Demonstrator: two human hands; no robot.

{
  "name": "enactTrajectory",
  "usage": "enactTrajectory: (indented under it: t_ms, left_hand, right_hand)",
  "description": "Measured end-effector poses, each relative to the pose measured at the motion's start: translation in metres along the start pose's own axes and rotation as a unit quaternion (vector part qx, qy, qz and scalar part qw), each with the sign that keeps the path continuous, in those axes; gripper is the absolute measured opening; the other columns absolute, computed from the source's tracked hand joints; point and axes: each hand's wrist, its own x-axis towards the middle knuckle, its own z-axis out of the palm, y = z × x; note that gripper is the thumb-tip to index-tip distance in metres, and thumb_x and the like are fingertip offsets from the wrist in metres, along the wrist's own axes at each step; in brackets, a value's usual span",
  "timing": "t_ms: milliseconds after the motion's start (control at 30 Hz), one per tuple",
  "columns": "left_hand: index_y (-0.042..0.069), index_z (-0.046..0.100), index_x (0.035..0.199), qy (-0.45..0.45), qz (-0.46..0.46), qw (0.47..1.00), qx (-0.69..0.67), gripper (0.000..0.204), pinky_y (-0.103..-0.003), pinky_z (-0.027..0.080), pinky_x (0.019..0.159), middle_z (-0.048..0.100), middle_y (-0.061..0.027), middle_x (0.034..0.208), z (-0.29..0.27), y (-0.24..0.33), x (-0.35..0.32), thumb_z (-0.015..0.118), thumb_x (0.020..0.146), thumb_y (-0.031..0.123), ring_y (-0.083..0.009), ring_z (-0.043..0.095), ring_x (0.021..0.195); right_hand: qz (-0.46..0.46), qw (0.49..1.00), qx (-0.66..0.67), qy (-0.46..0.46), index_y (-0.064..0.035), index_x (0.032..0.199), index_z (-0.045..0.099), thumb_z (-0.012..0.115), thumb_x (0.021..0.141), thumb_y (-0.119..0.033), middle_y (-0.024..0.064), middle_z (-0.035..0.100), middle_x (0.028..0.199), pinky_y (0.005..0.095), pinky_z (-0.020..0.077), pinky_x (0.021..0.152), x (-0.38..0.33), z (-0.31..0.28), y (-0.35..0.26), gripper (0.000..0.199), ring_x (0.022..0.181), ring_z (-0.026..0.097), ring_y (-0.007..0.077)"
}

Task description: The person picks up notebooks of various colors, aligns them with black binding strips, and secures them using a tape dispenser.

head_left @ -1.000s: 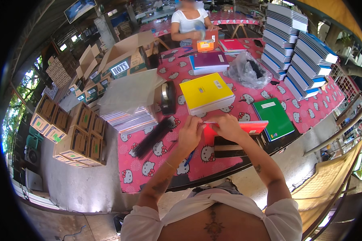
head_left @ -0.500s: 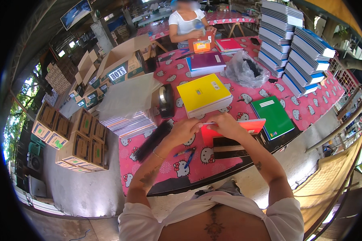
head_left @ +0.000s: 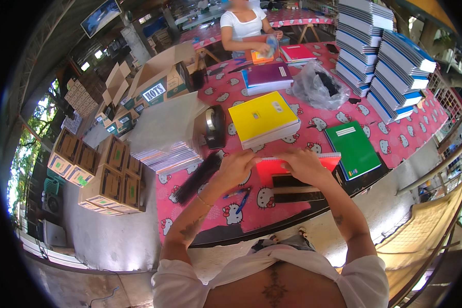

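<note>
A red notebook (head_left: 272, 165) lies in front of me on the pink patterned tablecloth (head_left: 251, 210), partly over a stack of black strips (head_left: 292, 186). My left hand (head_left: 236, 167) rests on the notebook's left edge. My right hand (head_left: 304, 164) lies on its upper middle, fingers bent over the cover. Whether either hand grips it is hidden. A yellow notebook stack (head_left: 263, 119) sits just beyond my hands, and a green notebook (head_left: 352, 149) lies to the right. Blue pens (head_left: 240, 197) lie below my left hand.
A black tape dispenser (head_left: 214, 126) and a black comb-like bar (head_left: 197, 177) lie left. Tall piles of striped notebooks (head_left: 395, 66) stand at the right. A clear plastic bag (head_left: 318, 84) and purple books (head_left: 267, 77) lie farther back, where another person (head_left: 244, 25) works. Cardboard boxes (head_left: 108, 174) crowd the left.
Both hands have come down from a raised position onto the red notebook; the left hand has shifted right to its edge.
</note>
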Motion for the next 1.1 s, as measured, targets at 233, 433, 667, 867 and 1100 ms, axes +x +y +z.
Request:
enactTrajectory:
  t_ms: [233,433,667,867,1100]
  left_hand:
    - [0.009,0.062,0.109,-0.05,0.009,0.998,-0.036,0.032,-0.043,0.052,0.069,0.061,-0.0112,0.109,0.005,-0.001,0.017,0.069,0.091,0.034,-0.0325,0.066,0.086]
    - [-0.007,0.041,0.142,0.086,-0.032,0.977,0.192,0.08,-0.063,0.029,0.109,0.036,-0.0266,0.152,0.071,0.04,-0.007,0.06,0.091,0.052,-0.0445,0.035,0.141]
    - [-0.009,0.035,0.147,0.082,-0.067,0.976,0.191,0.08,-0.068,0.013,0.115,0.029,-0.0306,0.156,0.071,0.037,0.002,0.048,0.097,0.052,-0.044,0.021,0.149]
    - [-0.01,0.032,0.147,0.05,-0.04,0.984,0.166,0.078,-0.068,0.011,0.116,0.027,-0.0329,0.156,0.116,0.05,-0.053,0.049,0.097,0.047,-0.0458,0.019,0.149]
    - [-0.008,0.035,0.147,0.112,-0.116,0.968,0.191,0.077,-0.063,0.014,0.117,0.031,-0.0301,0.156,0.092,0.072,-0.014,0.052,0.097,0.047,-0.0444,0.025,0.148]
  right_hand:
    - [0.001,1.0,0.013,0.013,-0.0196,0.116,0.071,0.064,0.087,-0.014,0.0097,0.072,0.099,0.0482,0.0549,0.071,0.002,0.014,0.019,0.03,0.086,0.069,0.0329]
    - [0.004,0.999,0.013,0.041,-0.0205,0.116,0.071,0.064,0.087,-0.015,0.0092,0.073,0.093,0.0476,0.055,0.068,0.006,0.02,0.026,0.03,0.081,0.07,0.0328]
    - [0.002,0.999,0.019,0.032,-0.0216,0.117,0.07,0.063,0.089,-0.022,0.0142,0.072,0.083,0.0486,0.0562,0.069,0.005,0.016,0.023,0.028,0.078,0.07,0.0347]
    - [-0.014,0.999,0.036,0.021,-0.0203,0.116,0.07,0.064,0.088,-0.021,0.0134,0.072,0.087,0.049,0.0563,0.069,0.011,0.009,0.021,0.028,0.078,0.07,0.0358]
    - [-0.048,0.998,0.042,0.023,-0.0193,0.119,0.066,0.066,0.088,-0.022,0.0147,0.072,0.091,0.0507,0.0556,0.07,-0.006,0.002,0.064,0.032,0.084,0.07,0.0372]
